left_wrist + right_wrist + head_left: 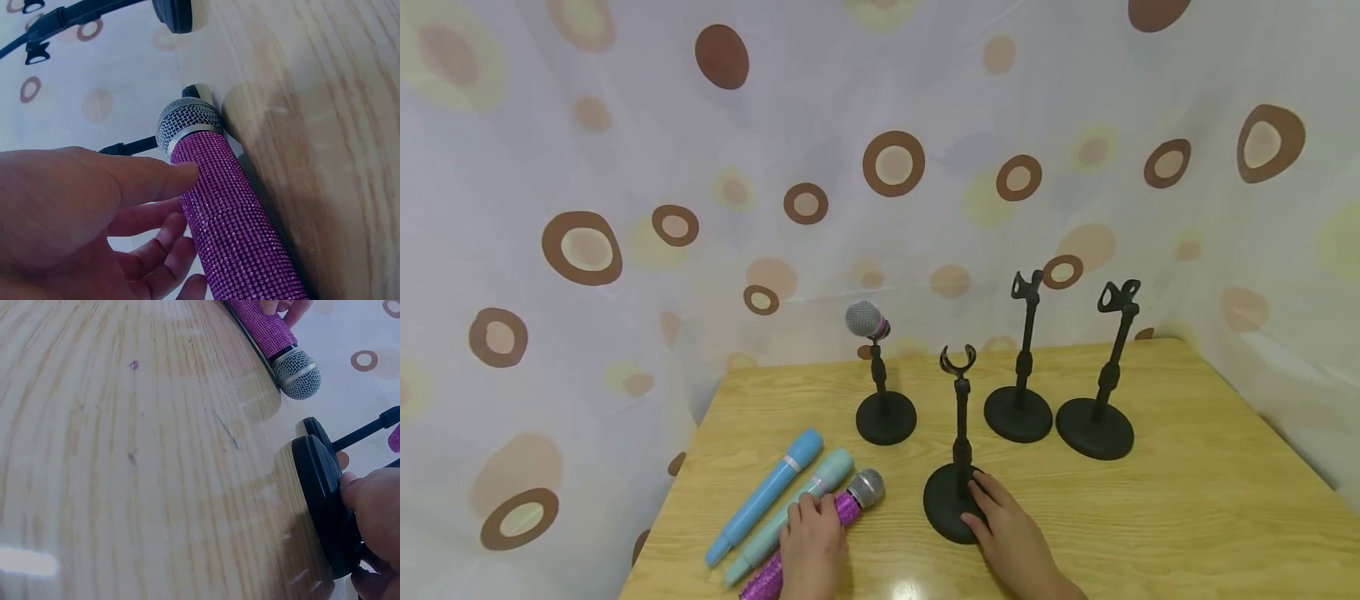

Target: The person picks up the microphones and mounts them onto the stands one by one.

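A glittery purple microphone (847,507) with a silver mesh head lies on the table, and my left hand (812,542) grips its body. In the left wrist view the thumb presses one side of the purple microphone (231,212) while curled fingers lie along the other. My right hand (1011,537) holds a black desktop microphone stand (962,425) by its round base, which stands on the table. Its forked clip on top is vacant. The right wrist view shows the thumb against the base (322,506); the other fingers are partly hidden.
Left of the purple microphone lie a blue microphone (763,498) and a mint-green microphone (790,517). Behind stands a stand holding a microphone (865,319). Two more stands, one black stand (1025,358) and another black stand (1108,375), rise at the back right near the patterned curtain (820,125).
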Available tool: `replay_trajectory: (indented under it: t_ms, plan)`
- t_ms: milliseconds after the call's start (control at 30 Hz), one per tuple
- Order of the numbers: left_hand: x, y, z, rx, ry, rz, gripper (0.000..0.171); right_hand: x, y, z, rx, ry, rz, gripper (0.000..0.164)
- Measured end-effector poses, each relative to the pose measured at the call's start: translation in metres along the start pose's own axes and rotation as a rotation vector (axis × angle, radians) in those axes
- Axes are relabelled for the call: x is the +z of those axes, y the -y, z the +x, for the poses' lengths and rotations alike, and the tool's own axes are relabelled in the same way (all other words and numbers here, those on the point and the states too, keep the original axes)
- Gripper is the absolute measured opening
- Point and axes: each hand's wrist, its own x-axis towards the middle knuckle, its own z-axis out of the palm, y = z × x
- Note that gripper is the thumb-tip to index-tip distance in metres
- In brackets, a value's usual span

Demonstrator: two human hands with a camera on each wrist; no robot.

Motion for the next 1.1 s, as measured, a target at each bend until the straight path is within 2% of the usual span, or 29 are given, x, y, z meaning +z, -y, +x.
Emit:
replay_trajectory:
  t_ms: [200, 300, 433, 567, 767, 867, 1000, 1100]
  plan:
    - [0.000, -0.004, 0.005, -0.070, 0.147, -0.034, 0.036, 0.000, 0.000, 0.001, 0.006, 0.011, -0.003, 0.048]
    - [-0.002, -0.006, 0.007, -0.082, 0.224, -0.050, 0.043, -0.001, 0.000, 0.002, 0.009, 0.011, -0.004, 0.049]
    - [-0.002, -0.007, 0.008, -0.037, 0.251, -0.039, 0.046, -0.001, -0.001, 0.002, 0.011, 0.017, -0.005, 0.049]
    - [-0.001, -0.005, 0.006, 0.017, 0.251, -0.052, 0.037, 0.000, -0.001, 0.001, 0.006, 0.020, -0.004, 0.048]
    - [-0.002, -0.004, 0.012, 0.064, 0.349, -0.147, 0.036, 0.002, -0.001, 0.000, 0.005, 0.019, -0.009, 0.048]
    - [-0.005, -0.005, 0.015, 0.099, 0.326, -0.158, 0.036, 0.003, -0.001, 0.000, 0.011, 0.031, -0.011, 0.048]
    - [-0.010, -0.010, 0.021, 0.142, 0.226, -0.176, 0.037, 0.002, -0.001, 0.000, 0.020, 0.030, -0.014, 0.048]
    - [-0.014, -0.016, 0.026, 0.151, 0.175, -0.205, 0.038, 0.002, -0.001, 0.000, 0.030, 0.029, -0.018, 0.048]
